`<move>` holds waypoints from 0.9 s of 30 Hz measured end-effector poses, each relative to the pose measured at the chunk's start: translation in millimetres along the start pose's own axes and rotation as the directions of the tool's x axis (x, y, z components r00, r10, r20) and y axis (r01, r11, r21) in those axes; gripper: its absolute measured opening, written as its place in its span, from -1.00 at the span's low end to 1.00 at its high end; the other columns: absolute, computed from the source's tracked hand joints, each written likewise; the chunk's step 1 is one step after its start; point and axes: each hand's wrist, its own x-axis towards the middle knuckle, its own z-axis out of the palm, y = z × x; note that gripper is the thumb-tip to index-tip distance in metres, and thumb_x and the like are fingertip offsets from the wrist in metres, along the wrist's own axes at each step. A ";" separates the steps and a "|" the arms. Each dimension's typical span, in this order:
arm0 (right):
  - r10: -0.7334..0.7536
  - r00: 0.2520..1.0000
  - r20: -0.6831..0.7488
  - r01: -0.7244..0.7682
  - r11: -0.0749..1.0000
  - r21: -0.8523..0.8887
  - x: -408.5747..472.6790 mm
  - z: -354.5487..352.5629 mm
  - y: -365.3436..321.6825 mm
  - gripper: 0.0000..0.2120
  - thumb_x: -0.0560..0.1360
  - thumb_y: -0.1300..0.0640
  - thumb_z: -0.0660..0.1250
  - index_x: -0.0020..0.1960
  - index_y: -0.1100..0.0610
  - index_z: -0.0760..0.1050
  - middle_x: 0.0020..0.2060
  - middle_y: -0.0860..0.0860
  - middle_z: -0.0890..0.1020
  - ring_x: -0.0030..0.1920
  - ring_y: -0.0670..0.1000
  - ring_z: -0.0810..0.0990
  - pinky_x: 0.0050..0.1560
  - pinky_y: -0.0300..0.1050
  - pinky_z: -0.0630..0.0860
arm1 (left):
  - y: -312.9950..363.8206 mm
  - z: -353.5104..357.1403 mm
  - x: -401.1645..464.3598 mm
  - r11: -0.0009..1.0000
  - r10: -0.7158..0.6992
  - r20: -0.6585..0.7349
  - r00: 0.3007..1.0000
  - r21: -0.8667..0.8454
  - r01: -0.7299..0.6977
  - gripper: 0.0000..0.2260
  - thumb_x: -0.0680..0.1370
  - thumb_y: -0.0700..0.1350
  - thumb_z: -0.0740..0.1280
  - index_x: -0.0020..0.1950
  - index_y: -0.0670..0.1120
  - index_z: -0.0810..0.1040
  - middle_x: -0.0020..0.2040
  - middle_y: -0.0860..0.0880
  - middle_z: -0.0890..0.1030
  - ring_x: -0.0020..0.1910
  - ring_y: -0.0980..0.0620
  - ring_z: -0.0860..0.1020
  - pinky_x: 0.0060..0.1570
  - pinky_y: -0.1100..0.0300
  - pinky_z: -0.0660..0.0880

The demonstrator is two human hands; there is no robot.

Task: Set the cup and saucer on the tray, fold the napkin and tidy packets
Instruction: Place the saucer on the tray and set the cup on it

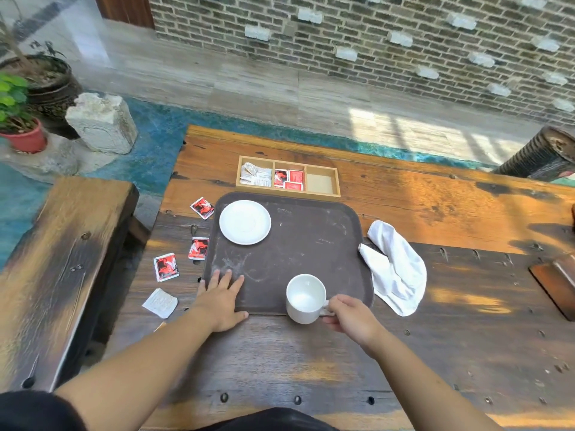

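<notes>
A dark brown tray (311, 231) lies on the wooden table. A white saucer (245, 222) rests in its far left corner. A white cup (306, 298) stands upright over the tray's near edge, and my right hand (351, 318) pinches its handle. My left hand (221, 298) lies flat with fingers spread on the tray's near left corner. A crumpled white napkin (393, 269) sits beside the tray's right edge. Three red packets (202, 208) (198, 248) (166, 266) and a white packet (160, 303) lie loose left of the tray.
A wooden three-compartment box (287, 177) stands behind the tray: white packets on the left, red packets in the middle, nothing on the right. A wooden bench (62, 262) runs along the left. A dark wooden object (557, 284) sits at the table's right edge.
</notes>
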 end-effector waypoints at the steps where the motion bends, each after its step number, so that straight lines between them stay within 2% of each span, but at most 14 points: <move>1: -0.002 1.000 0.000 0.002 1.000 -0.002 4.8 2.8 -6.1 -0.88 0.41 0.06 0.28 -0.23 0.09 0.52 -0.22 0.02 0.67 -0.14 0.00 0.66 0.00 -0.08 0.60 | -3.3 -2.4 2.8 1.000 -0.006 -0.003 1.000 -0.004 0.006 -0.14 0.47 0.36 0.20 0.59 0.09 -0.18 0.61 -0.07 -0.17 0.57 -0.16 -0.22 0.50 -0.22 -0.13; 6: -0.007 1.000 -0.003 0.007 0.999 0.034 31.4 18.0 -40.1 -0.85 0.50 0.16 0.27 -0.22 0.11 0.53 -0.21 0.05 0.67 -0.13 0.03 0.70 -0.03 -0.11 0.67 | -13.6 -15.1 18.4 1.000 -0.019 0.009 1.000 0.019 0.019 -0.13 0.45 0.41 0.17 0.58 0.10 -0.19 0.61 -0.07 -0.22 0.56 -0.17 -0.26 0.50 -0.20 -0.17; 9: -0.017 1.000 0.014 0.016 0.999 0.049 48.7 27.6 -62.2 -0.88 0.53 0.18 0.25 -0.18 0.13 0.50 -0.19 0.10 0.65 -0.17 0.03 0.67 -0.17 -0.21 0.64 | -17.1 -24.1 30.4 0.999 -0.016 0.023 1.000 0.037 0.015 -0.13 0.46 0.40 0.17 0.58 0.10 -0.21 0.60 -0.08 -0.24 0.55 -0.17 -0.27 0.50 -0.17 -0.18; 12: -0.042 0.999 0.026 0.040 0.997 0.066 69.1 37.3 -82.1 -0.87 0.52 0.17 0.25 -0.13 0.16 0.54 -0.12 0.11 0.66 -0.12 0.05 0.68 0.02 -0.09 0.65 | -20.1 -31.7 41.9 0.999 0.014 0.039 0.999 0.029 -0.015 -0.12 0.47 0.38 0.19 0.58 0.07 -0.21 0.60 -0.12 -0.24 0.55 -0.19 -0.27 0.52 -0.13 -0.14; 14: -0.050 0.998 0.035 0.047 0.997 0.068 81.8 43.5 -94.6 -0.86 0.52 0.15 0.24 -0.10 0.16 0.56 -0.08 0.10 0.67 -0.09 0.06 0.69 0.06 -0.06 0.65 | -22.0 -34.8 48.2 0.999 0.033 0.056 0.998 0.033 -0.035 -0.12 0.47 0.37 0.20 0.58 0.07 -0.22 0.60 -0.12 -0.25 0.55 -0.20 -0.28 0.52 -0.11 -0.13; 20: -0.046 0.998 0.041 0.044 0.997 0.056 118.3 65.8 -124.7 -0.82 0.52 0.15 0.22 -0.05 0.18 0.58 0.06 0.19 0.68 -0.03 0.07 0.71 0.13 0.00 0.65 | -19.7 -34.8 61.9 0.996 0.086 0.139 0.987 0.013 -0.089 -0.12 0.47 0.37 0.21 0.58 0.10 -0.24 0.58 -0.10 -0.33 0.54 -0.17 -0.33 0.52 -0.10 -0.09; 27: -0.039 0.996 0.081 0.034 0.998 0.059 150.7 91.1 -147.5 -0.84 0.54 0.17 0.21 -0.07 0.15 0.56 0.05 0.14 0.66 0.01 0.09 0.72 0.11 -0.01 0.65 | -18.5 -27.9 66.5 0.995 0.095 0.173 0.980 0.020 -0.100 -0.10 0.47 0.34 0.24 0.58 0.07 -0.23 0.55 -0.13 -0.40 0.51 -0.21 -0.38 0.53 -0.11 -0.09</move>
